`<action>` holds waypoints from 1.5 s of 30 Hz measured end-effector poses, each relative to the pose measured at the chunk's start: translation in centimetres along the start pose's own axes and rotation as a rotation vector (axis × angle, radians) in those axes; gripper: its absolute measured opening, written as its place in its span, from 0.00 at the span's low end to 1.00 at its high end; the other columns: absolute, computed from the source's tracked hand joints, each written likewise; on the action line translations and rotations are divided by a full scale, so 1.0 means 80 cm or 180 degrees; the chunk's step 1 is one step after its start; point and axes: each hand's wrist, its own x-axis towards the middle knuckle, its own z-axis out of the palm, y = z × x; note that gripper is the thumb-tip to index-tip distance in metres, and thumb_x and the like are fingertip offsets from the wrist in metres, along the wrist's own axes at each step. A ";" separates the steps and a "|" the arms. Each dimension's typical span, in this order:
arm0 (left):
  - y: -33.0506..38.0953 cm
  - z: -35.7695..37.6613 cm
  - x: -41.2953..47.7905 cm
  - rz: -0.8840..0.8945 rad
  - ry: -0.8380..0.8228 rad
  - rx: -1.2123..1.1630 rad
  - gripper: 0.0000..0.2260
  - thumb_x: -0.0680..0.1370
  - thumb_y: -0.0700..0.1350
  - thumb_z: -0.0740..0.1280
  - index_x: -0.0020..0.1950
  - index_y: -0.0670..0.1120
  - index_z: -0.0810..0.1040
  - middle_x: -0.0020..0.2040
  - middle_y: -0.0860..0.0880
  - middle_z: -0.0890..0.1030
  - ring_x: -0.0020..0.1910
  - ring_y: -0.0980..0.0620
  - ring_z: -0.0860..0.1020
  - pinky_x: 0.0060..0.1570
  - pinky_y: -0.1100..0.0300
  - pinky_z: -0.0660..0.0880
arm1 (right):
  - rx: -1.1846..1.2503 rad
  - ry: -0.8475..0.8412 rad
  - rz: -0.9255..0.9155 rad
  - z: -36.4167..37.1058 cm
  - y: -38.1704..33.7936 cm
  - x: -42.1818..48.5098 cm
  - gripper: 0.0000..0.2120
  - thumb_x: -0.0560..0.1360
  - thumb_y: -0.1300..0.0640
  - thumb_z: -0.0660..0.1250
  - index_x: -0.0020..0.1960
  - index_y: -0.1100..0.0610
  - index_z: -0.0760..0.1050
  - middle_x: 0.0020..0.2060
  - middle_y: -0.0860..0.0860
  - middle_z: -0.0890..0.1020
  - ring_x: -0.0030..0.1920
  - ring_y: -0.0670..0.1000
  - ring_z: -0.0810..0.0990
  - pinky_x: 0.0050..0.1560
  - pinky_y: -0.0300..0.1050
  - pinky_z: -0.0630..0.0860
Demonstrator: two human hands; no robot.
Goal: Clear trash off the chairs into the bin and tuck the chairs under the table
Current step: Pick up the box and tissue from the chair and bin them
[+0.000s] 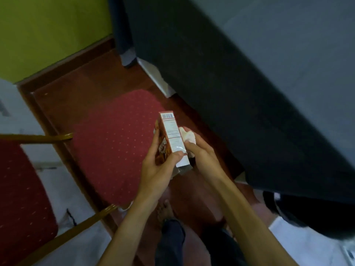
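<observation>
I hold a small orange-and-white carton (171, 137) upright over a red cushioned chair seat (115, 139). My left hand (159, 166) grips the carton's lower half, thumb across its white side panel. My right hand (201, 152) presses against the carton's right side and has a crumpled white tissue (187, 136) in its fingers. The carton's bottom flap looks torn open. The chair seat under my hands is bare. No bin is recognisable in view.
A second red chair (23, 198) with a gold frame (63, 235) stands at the lower left. A dark draped table (240, 83) fills the right side. A green wall (48, 31) is at the back left. My bare foot (165, 210) rests on the brown floor.
</observation>
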 end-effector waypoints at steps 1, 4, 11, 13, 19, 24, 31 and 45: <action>0.005 0.023 -0.002 0.0076 -0.0146 0.0084 0.35 0.75 0.44 0.73 0.75 0.70 0.64 0.67 0.54 0.81 0.64 0.49 0.81 0.59 0.43 0.80 | 0.0108 0.0121 -0.0025 -0.021 -0.007 -0.011 0.15 0.83 0.61 0.63 0.60 0.44 0.82 0.52 0.42 0.88 0.55 0.45 0.86 0.58 0.45 0.82; 0.025 0.088 -0.018 0.0420 -0.0329 0.0370 0.37 0.75 0.41 0.73 0.77 0.66 0.63 0.68 0.56 0.79 0.66 0.53 0.80 0.63 0.44 0.78 | 0.0450 0.0324 -0.0159 -0.080 -0.031 -0.044 0.18 0.83 0.61 0.62 0.70 0.48 0.78 0.60 0.49 0.86 0.60 0.52 0.85 0.64 0.53 0.80; 0.072 0.267 -0.086 0.1085 -0.0952 0.0648 0.37 0.75 0.33 0.71 0.80 0.55 0.62 0.68 0.52 0.80 0.64 0.54 0.80 0.62 0.53 0.78 | 0.0838 0.0477 -0.0946 -0.243 -0.093 -0.147 0.19 0.84 0.61 0.60 0.72 0.49 0.75 0.59 0.50 0.86 0.58 0.51 0.86 0.55 0.47 0.84; 0.074 0.326 -0.110 0.1287 -0.1171 0.0716 0.37 0.74 0.35 0.72 0.80 0.53 0.62 0.69 0.50 0.80 0.65 0.53 0.80 0.61 0.56 0.79 | 0.0896 0.0598 -0.1223 -0.298 -0.106 -0.186 0.18 0.84 0.62 0.60 0.71 0.51 0.76 0.60 0.51 0.86 0.58 0.50 0.85 0.56 0.46 0.83; 0.055 0.498 -0.191 0.1386 -0.1716 0.0822 0.38 0.75 0.43 0.74 0.80 0.57 0.61 0.68 0.56 0.80 0.65 0.59 0.79 0.59 0.60 0.79 | 0.1099 0.1192 -0.1723 -0.444 -0.106 -0.301 0.21 0.83 0.60 0.62 0.76 0.54 0.70 0.67 0.54 0.82 0.67 0.55 0.81 0.69 0.58 0.76; -0.020 0.612 -0.240 0.1298 -0.2154 0.1158 0.36 0.77 0.49 0.72 0.80 0.62 0.58 0.74 0.57 0.73 0.69 0.58 0.76 0.64 0.55 0.77 | 0.1252 0.1688 -0.1541 -0.553 -0.060 -0.368 0.21 0.83 0.60 0.61 0.75 0.51 0.71 0.64 0.54 0.84 0.64 0.56 0.83 0.64 0.54 0.80; -0.194 0.686 -0.202 0.0320 -0.1904 0.2194 0.32 0.78 0.59 0.66 0.79 0.66 0.57 0.74 0.56 0.70 0.69 0.54 0.74 0.45 0.75 0.73 | 0.1376 0.1932 -0.0274 -0.661 0.079 -0.322 0.14 0.84 0.55 0.62 0.68 0.47 0.77 0.57 0.51 0.87 0.57 0.54 0.86 0.59 0.59 0.83; -0.468 0.695 -0.011 -0.1141 -0.1394 0.2502 0.25 0.77 0.52 0.67 0.74 0.65 0.69 0.62 0.55 0.82 0.58 0.54 0.82 0.61 0.55 0.78 | 0.1380 0.1718 0.1126 -0.776 0.343 -0.067 0.16 0.81 0.59 0.64 0.67 0.48 0.76 0.53 0.53 0.86 0.49 0.52 0.85 0.47 0.49 0.82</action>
